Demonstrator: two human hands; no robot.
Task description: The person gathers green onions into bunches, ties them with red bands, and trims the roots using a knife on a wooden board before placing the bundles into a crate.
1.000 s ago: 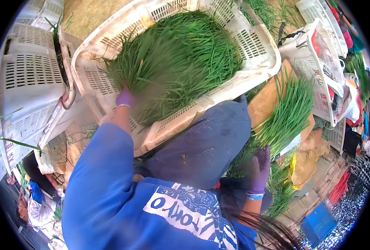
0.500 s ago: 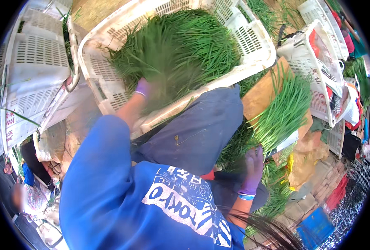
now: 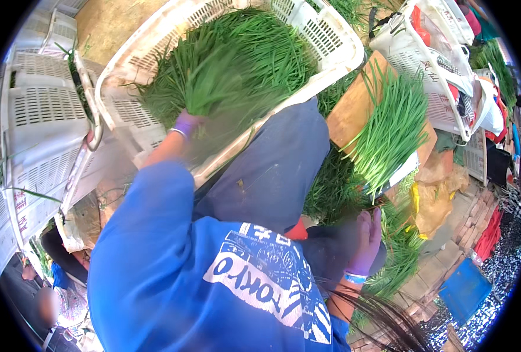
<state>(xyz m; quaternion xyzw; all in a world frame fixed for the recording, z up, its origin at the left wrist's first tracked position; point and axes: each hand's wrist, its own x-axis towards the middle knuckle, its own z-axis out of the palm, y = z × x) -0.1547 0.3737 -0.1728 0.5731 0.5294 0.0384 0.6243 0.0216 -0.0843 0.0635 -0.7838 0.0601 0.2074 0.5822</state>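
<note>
Both my hands wear purple gloves. My left hand (image 3: 187,123) is inside the white plastic crate (image 3: 218,165), closed round the lower ends of a bunch of green chives (image 3: 199,88). The bunch is smeared by motion and rests against a thick heap of chives (image 3: 272,53) in the crate. My right hand (image 3: 366,242) is beside my right knee, fingers stretched upward and slightly apart, with nothing plainly held. Just beyond its fingertips lie the pale stem ends of a fanned pile of chives (image 3: 392,123) on a tilted wooden board (image 3: 349,120).
Stacked white crates (image 3: 49,111) stand at the left. Another white crate (image 3: 427,73) at the right holds bags and cloth. Loose greens (image 3: 401,258) lie below the board, near brown paper (image 3: 436,196) and a blue bin (image 3: 464,290). A person (image 3: 43,305) is at the lower left.
The view has shifted, so the crate and board sit further left. My left hand now shows more clearly round an upright bunch. My right hand has drawn slightly away from the stem ends.
</note>
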